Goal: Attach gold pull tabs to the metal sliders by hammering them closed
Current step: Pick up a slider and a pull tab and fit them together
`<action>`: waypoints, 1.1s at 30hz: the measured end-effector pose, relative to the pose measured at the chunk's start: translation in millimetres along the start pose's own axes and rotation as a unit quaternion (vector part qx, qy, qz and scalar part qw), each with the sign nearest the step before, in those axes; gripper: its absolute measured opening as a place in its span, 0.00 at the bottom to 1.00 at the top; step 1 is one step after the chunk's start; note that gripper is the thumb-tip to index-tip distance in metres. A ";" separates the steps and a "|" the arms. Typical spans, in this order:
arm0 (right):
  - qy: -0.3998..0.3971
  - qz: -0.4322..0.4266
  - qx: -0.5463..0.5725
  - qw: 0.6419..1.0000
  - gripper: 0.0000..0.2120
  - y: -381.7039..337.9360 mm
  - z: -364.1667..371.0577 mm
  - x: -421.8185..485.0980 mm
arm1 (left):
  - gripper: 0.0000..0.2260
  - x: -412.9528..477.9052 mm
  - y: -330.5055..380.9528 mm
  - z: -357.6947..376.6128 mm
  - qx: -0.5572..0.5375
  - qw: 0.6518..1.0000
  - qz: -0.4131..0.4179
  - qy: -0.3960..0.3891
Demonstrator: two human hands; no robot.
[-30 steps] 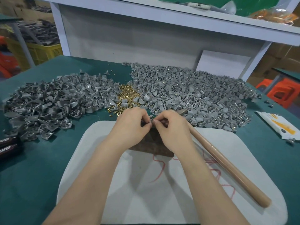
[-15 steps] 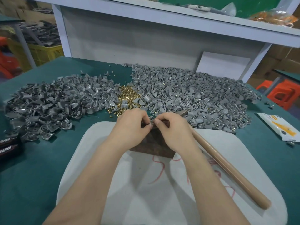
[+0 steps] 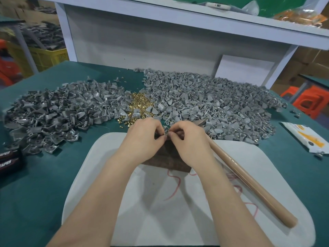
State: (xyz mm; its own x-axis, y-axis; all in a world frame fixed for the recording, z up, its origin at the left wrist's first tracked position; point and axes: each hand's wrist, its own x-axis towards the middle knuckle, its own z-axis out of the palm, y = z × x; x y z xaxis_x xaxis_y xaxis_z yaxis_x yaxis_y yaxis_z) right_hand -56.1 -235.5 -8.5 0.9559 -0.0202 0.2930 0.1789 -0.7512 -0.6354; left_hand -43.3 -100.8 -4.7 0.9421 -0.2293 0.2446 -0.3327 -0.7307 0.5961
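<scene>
Table (image 3: 44,184) green: slider heaps (image 3: 204,104), white mat (image 3: 151,220); shelf (image 3: 178,16) behind, crate (image 3: 48,57) left.

Tabs (image 3: 140,104) lie between left heap (image 3: 53,114) and right heap (image 3: 213,104), seemingly behind the block (image 3: 169,163).

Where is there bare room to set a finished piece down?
Free: the white mat between the forearms; green table between mat and black boxes, and between mat and white packet. Crowded: the back, under two gray heaps and the gold pile; hammer lies across the mat's right.
</scene>
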 end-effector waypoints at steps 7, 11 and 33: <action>0.029 -0.053 -0.040 0.997 0.03 -3.1 0.7 -4.2 | 0.07 -0.4 1.8 -0.4 0.007 1.000 -0.001 0.001; 0.021 -0.060 -0.078 0.995 0.03 -6.7 0.5 -3.3 | 0.06 0.1 2.7 0.6 0.016 1.000 0.002 0.006; -0.013 -0.093 -0.299 0.950 0.12 -27.0 1.1 5.1 | 0.06 -3.0 9.3 -3.7 0.069 0.998 0.007 -0.011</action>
State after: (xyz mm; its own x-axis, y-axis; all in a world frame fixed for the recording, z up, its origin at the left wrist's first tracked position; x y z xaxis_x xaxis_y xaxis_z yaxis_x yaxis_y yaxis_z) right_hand -55.8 -214.6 9.3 0.9275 0.1592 0.3383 0.1879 -0.9807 -0.0535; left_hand -49.4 -104.5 3.0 0.9386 -0.2529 0.2346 -0.3383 -0.8084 0.4817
